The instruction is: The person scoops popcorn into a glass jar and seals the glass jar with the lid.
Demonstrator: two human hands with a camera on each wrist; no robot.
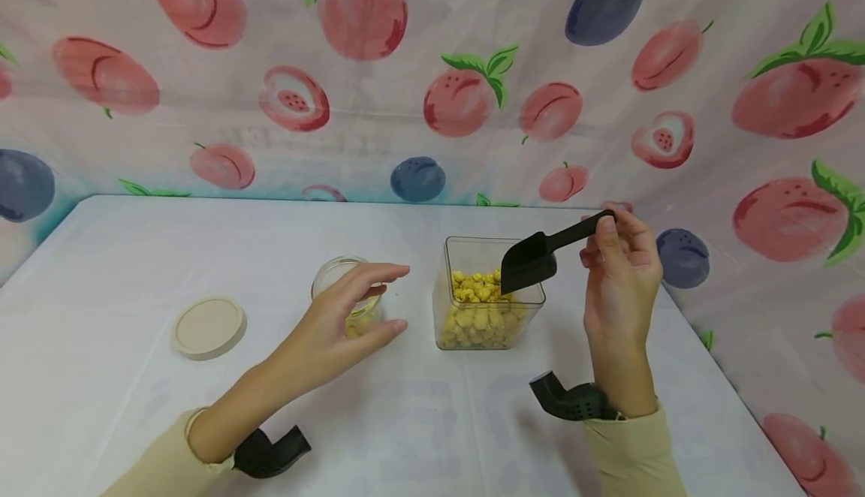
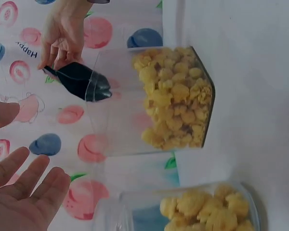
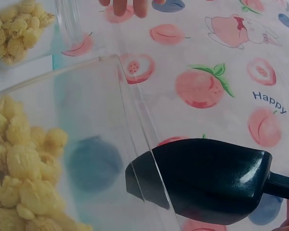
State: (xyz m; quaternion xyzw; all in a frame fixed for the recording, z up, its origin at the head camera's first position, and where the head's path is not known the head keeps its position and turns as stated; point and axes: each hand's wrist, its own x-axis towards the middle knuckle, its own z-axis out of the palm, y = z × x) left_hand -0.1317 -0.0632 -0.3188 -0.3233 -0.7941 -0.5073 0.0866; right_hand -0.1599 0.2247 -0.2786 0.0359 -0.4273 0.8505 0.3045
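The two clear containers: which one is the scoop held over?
The square container, the taller one, holding more of the yellow pieces. The right hand holds the black scoop above its rim; the round jar sits by the left hand.

Black scoop (image 1: 530, 260) — empty, tilted over square container (image 1: 473, 332) of yellow puffs.

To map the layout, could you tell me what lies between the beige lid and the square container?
In the head view, the round jar with the left hand around it lies between the beige lid and the square container.
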